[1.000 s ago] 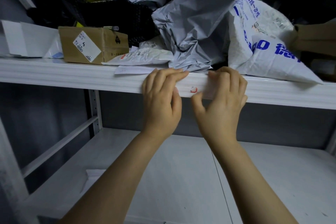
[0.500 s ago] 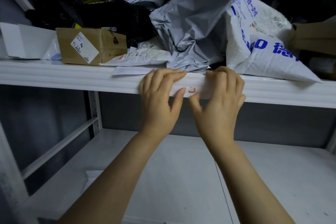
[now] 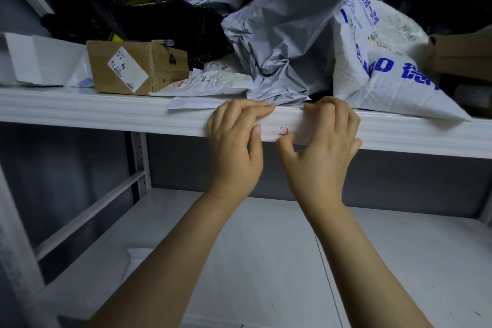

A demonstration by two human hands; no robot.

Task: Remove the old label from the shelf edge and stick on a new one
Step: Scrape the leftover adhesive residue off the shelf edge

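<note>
Above shelf edge (image 3: pixel 106 112): grey bag (image 3: pixel 287 34), white printed bag (image 3: pixel 386 82) and cardboard box (image 3: pixel 138 66) crowd it. Below: open gap down to lower shelf (image 3: pixel 266 247); upright post (image 3: pixel 138 162) at left.

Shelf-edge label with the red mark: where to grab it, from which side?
Likely its left end, pinched from the left: the label lies flat on the shelf edge, the left hand has its thumb there, and the right hand covers its right part.
</note>
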